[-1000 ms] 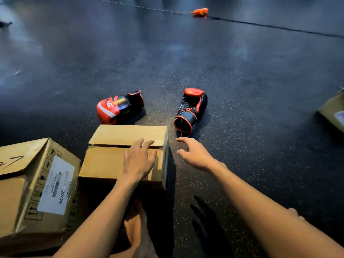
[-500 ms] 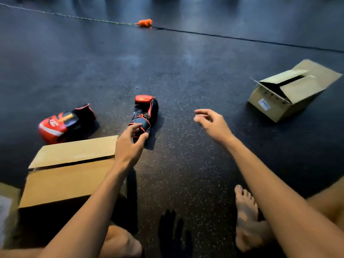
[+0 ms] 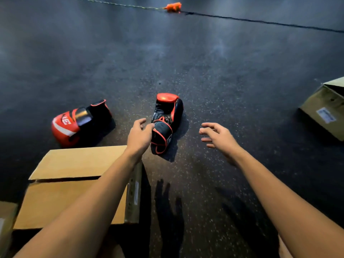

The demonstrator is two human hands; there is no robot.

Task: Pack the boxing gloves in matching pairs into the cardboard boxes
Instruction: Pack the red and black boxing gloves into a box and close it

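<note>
Black glove (image 3: pixel 166 123) lies on the floor mid-scene, cuff toward the person; red glove (image 3: pixel 74 125) sits to its left. Left hand (image 3: pixel 139 136) at the cuff, fingers loosely curled, nothing gripped yet. Right hand (image 3: pixel 217 138) open, empty. Closed box (image 3: pixel 78 183) near-left, open box (image 3: pixel 327 110) far right. Risk: pairing these two (colours differ, likely mismatch).

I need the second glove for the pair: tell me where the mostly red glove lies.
In the head view the mostly red glove lies on the dark floor at the left, just beyond the closed cardboard box, left of the black glove.
</note>
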